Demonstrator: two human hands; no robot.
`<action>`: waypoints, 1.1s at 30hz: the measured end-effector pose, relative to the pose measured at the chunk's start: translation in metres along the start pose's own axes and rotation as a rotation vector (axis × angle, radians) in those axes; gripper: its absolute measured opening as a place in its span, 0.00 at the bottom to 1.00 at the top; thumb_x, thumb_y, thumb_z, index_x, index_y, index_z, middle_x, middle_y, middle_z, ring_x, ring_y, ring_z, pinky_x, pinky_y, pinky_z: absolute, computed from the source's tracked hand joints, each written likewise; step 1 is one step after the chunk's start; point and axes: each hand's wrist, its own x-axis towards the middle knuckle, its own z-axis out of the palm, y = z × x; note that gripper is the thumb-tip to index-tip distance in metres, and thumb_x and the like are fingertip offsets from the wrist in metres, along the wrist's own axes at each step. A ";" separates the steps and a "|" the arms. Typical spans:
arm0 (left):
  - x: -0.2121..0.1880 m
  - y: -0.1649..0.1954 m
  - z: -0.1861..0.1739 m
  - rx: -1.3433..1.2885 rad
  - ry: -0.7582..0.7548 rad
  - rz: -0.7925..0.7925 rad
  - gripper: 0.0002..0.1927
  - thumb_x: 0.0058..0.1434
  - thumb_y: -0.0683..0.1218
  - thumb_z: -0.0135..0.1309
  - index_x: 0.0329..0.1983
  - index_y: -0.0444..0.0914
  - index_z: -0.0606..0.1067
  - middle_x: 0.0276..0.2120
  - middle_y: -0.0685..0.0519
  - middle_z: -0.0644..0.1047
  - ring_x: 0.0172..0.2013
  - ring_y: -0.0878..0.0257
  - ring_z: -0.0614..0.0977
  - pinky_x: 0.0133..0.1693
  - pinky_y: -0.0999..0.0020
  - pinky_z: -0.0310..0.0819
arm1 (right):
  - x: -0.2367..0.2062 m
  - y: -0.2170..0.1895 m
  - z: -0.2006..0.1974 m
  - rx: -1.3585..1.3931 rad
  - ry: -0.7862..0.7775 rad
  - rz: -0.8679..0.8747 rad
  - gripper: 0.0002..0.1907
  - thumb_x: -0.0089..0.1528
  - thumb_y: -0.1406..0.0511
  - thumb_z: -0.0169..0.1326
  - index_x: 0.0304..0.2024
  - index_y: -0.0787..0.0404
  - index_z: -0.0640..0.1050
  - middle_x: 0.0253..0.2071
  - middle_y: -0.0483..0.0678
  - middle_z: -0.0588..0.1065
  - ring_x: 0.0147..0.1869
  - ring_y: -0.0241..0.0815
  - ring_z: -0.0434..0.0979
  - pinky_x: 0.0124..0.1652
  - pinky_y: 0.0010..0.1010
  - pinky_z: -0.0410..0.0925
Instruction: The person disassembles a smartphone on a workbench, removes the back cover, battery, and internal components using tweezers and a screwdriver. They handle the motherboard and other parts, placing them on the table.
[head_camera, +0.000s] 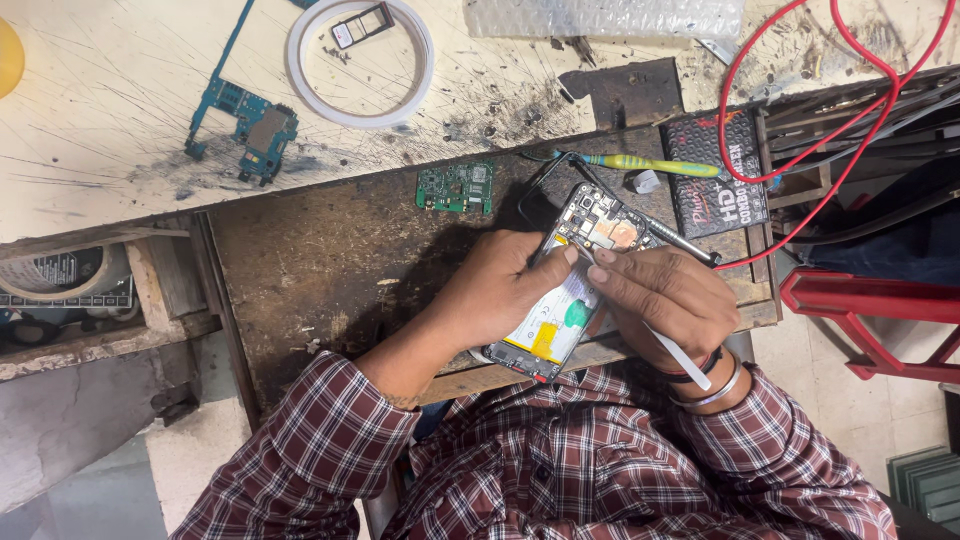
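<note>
An opened phone (575, 280) with its back cover off lies tilted on the dark wooden board (330, 250), its battery and circuitry showing. My left hand (495, 290) grips the phone's left side and steadies it. My right hand (665, 300) holds a thin white tool (680, 358) like a pen, its tip touching the phone's middle near the battery top. Both wrists come out of plaid sleeves, and the right one wears bangles.
A green circuit board (455, 187) lies left of the phone, and a blue board (245, 120) lies farther back left. A white tape ring (360, 60) encloses a small tray. A yellow-handled tool (650, 165), a black packet (715, 170) and red wires (800, 130) sit right.
</note>
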 end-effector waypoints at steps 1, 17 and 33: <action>0.000 0.000 0.000 -0.001 0.001 -0.003 0.17 0.69 0.51 0.50 0.36 0.32 0.78 0.22 0.50 0.80 0.23 0.68 0.80 0.26 0.64 0.71 | 0.000 0.000 -0.001 -0.002 -0.006 -0.007 0.14 0.55 0.77 0.66 0.44 0.67 0.83 0.42 0.56 0.81 0.44 0.49 0.84 0.44 0.37 0.78; 0.000 0.001 0.000 0.000 0.000 0.006 0.17 0.70 0.52 0.50 0.36 0.33 0.78 0.23 0.51 0.80 0.23 0.68 0.81 0.25 0.65 0.72 | 0.000 -0.002 -0.002 -0.030 -0.019 -0.020 0.16 0.55 0.77 0.66 0.45 0.66 0.82 0.43 0.55 0.81 0.45 0.48 0.84 0.44 0.36 0.78; -0.001 0.002 0.000 0.007 0.003 0.017 0.17 0.70 0.51 0.50 0.39 0.32 0.78 0.24 0.51 0.81 0.25 0.68 0.81 0.27 0.65 0.73 | -0.001 -0.002 0.000 -0.049 -0.005 -0.021 0.16 0.54 0.79 0.66 0.45 0.66 0.83 0.43 0.55 0.81 0.44 0.49 0.84 0.42 0.36 0.77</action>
